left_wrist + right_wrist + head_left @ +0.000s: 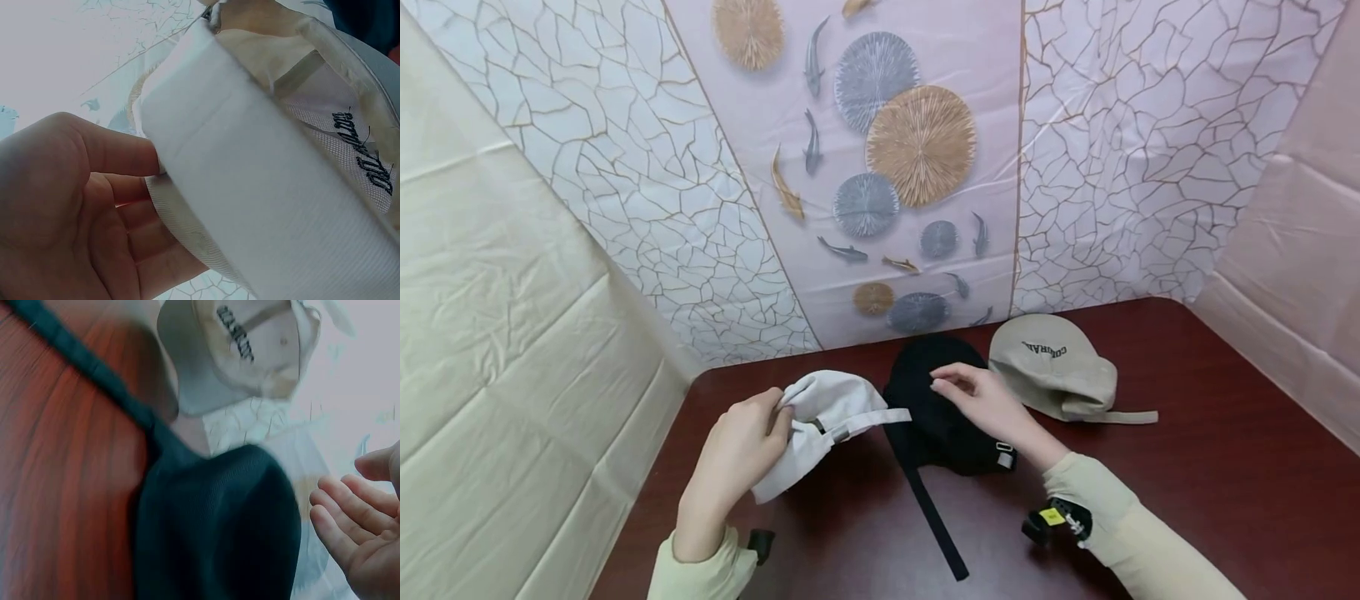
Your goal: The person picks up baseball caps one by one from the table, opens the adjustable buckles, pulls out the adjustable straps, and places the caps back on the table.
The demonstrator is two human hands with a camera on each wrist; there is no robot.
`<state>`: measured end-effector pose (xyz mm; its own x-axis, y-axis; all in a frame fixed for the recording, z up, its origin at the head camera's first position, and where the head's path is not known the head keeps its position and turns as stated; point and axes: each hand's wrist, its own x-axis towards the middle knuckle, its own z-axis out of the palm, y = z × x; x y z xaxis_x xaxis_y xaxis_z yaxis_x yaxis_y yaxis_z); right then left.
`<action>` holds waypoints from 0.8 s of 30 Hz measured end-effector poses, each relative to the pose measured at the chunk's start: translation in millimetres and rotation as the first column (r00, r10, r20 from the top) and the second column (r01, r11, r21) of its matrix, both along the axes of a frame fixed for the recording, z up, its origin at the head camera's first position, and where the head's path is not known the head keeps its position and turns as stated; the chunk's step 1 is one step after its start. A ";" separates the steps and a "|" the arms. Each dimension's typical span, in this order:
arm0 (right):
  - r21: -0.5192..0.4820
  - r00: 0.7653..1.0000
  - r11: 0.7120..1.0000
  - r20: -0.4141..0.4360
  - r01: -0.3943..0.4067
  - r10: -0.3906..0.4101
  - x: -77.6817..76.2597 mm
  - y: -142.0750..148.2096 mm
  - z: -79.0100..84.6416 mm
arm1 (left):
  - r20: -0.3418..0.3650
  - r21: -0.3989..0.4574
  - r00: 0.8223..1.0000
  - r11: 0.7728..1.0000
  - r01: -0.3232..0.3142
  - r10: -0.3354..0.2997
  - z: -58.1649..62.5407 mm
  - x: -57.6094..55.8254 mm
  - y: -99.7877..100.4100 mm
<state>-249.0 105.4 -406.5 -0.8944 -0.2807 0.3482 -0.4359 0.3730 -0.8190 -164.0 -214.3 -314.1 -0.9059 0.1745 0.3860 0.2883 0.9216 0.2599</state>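
Nearest the camera are the person's pale left sleeve (700, 573) and right sleeve (1157, 542). Beyond the left one is the white cap (838, 396), tilted at the left of the table (1217, 408); whether any of it touches the tabletop cannot be told. The left hand (737, 454) pinches its left edge between thumb and fingers, and its strap (876, 419) points right. Just right of it the black cap (917, 425) rests on the table, a long black strap (936, 521) trailing near. The right hand (985, 404) is by this cap, fingers loosely bent, gripping nothing. Farther right sits the beige cap (1045, 358), before the patterned backdrop (1097, 142). The step in hand seems to be handling the white cap; the next move probably calls for a steady pinch and keeping its strap clear of the black cap.
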 end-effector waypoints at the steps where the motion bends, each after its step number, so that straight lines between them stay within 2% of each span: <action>1: 0.002 1.000 1.000 0.004 0.004 -0.004 0.0 4.7 -1.9 | -0.001 0.000 1.000 1.000 0.002 -0.002 0.8 0.2 -0.4; 5: 0.024 1.000 1.000 0.000 -0.001 0.000 0.7 13.6 -7.8 | -0.012 -0.006 1.000 1.000 0.004 -0.004 3.0 0.2 -2.1; 11: 0.048 0.999 0.998 -0.024 -0.034 0.035 7.1 3.5 -14.6 | -0.012 -0.007 1.000 1.000 0.019 -0.019 5.2 0.1 -2.5; 15: 0.015 0.994 0.994 0.018 -0.105 0.105 9.1 -10.5 -21.5 | -0.009 -0.006 1.000 1.000 0.029 -0.029 6.5 1.6 -0.8; 17: -0.040 0.981 0.984 0.075 -0.174 0.176 8.3 -18.6 -25.4 | -0.010 -0.004 0.999 0.999 0.035 -0.035 6.9 2.6 0.6; 20: -0.186 0.932 0.948 0.209 -0.260 0.297 7.9 -31.6 -30.1 | -0.006 -0.001 0.998 0.998 0.055 -0.055 6.8 4.1 3.6; 22: -0.300 0.876 0.907 0.294 -0.294 0.381 9.4 -39.9 -31.5 | 0.008 0.002 0.997 0.997 0.071 -0.071 5.7 5.2 6.3; 24: -0.412 0.813 0.855 0.348 -0.315 0.467 12.5 -48.0 -31.3 | 0.023 0.004 0.996 0.997 0.081 -0.081 3.8 6.4 9.1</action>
